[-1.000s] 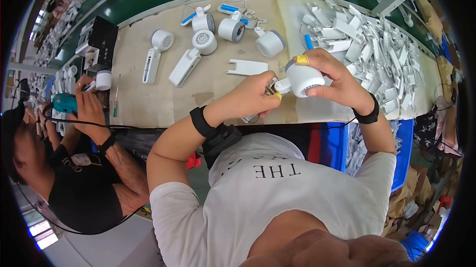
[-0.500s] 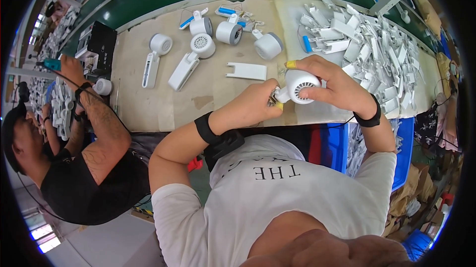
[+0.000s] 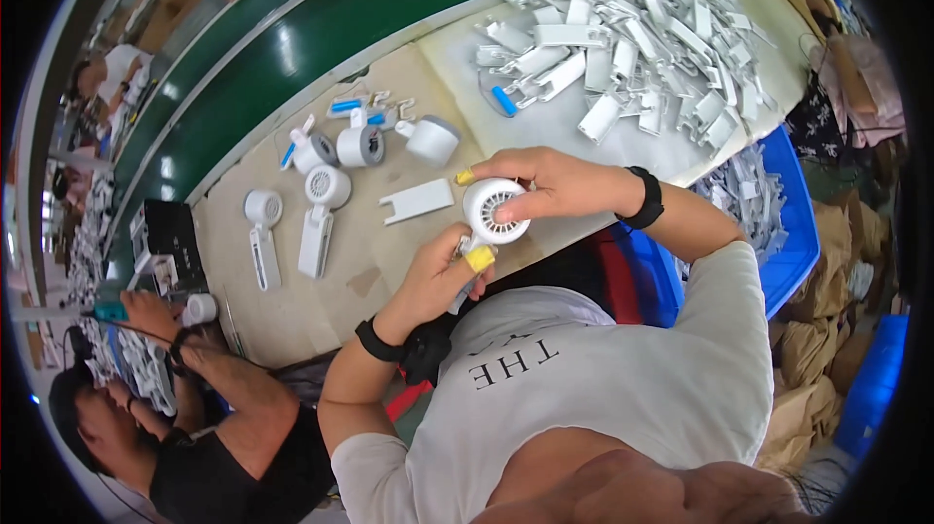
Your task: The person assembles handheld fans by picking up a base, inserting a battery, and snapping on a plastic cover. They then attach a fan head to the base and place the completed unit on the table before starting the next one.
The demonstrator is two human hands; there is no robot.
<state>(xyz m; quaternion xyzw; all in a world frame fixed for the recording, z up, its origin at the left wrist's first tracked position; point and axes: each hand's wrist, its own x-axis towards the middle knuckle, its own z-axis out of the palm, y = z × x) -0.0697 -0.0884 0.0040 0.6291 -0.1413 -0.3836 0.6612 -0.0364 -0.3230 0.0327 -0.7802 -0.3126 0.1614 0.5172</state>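
Note:
A white handheld fan with a round slotted head (image 3: 484,201) is between my two hands at the table's front edge. My right hand (image 3: 579,183) grips the head from the right, thumb on the grille and a yellow-wrapped fingertip at the far side. Closed round the handle end below the head is my left hand (image 3: 428,276), its thumb also wrapped in yellow; the fingers hide most of that handle. Just beyond lies a loose white handle cover (image 3: 418,201), flat on the table and touched by neither hand.
Several white fans, including one complete-looking fan (image 3: 316,222), lie on the left of the table (image 3: 375,247). A heap of white plastic shells (image 3: 632,47) covers the right part. A blue bin (image 3: 793,222) stands right of me; a co-worker (image 3: 233,417) sits left.
My view has turned, shifting the table contents. The fan has swung so that its handle end points down toward me rather than left; both hands keep their hold.

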